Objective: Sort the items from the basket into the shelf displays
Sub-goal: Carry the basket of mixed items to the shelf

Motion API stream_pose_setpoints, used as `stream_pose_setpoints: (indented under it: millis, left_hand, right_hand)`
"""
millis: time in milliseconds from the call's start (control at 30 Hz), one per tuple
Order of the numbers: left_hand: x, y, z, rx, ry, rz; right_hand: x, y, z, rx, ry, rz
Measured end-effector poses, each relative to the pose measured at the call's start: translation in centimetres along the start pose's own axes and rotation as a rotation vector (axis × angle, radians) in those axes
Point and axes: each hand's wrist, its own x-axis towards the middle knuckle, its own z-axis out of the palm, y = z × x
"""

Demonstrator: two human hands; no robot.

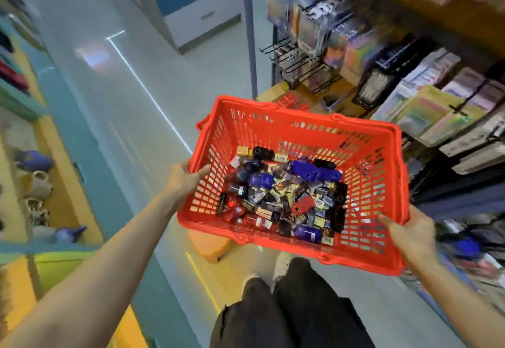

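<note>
Head view shows a red basket (300,126) held over the aisle floor, beside the shelf displays (410,79) on the right; the left hand (183,178) grips its left rim, the right hand (410,234) clasps the near right corner. Small packaged items (284,194), purple, black and red, lie heaped on its bottom.

Bright, even indoor lighting; wide-angle view with heavy motion blur.
Ceiling light streaks glare across the glossy floor (131,79) toward 10 o'clock. Shelf displays (410,87) from 1 to 3 o'clock smear; edges bow and pixelate, while the basket (300,126) at centre stays sharpest.
</note>
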Motion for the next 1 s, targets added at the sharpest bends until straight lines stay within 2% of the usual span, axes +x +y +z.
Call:
stream_pose_setpoints:
  millis: [233, 367, 733, 900, 1000]
  left_hand:
    - [8.0, 3.2, 3.5, 0.039, -0.120, 0.001]
    - [11.8, 4.7, 5.7, 0.086, -0.179, 0.057]
    - [20.9, 8.9, 15.1, 0.313, -0.441, 0.107]
    - [27.5, 6.3, 19.3, 0.445, -0.551, 0.084]
    - [30.9, 3.3, 21.4, 0.504, -0.579, 0.108]
  right_hand:
    - [2.9, -1.3, 2.1, -0.014, 0.067, 0.103]
    - [4.3, -1.6, 3.4, 0.003, 0.111, 0.150]
    - [2.8, -0.5, 5.6, 0.033, 0.287, 0.449]
    - [1.7, 0.3, 10.8, 0.039, 0.399, 0.662]
    - [1.3, 1.4, 14.4, 0.044, 0.410, 0.809]
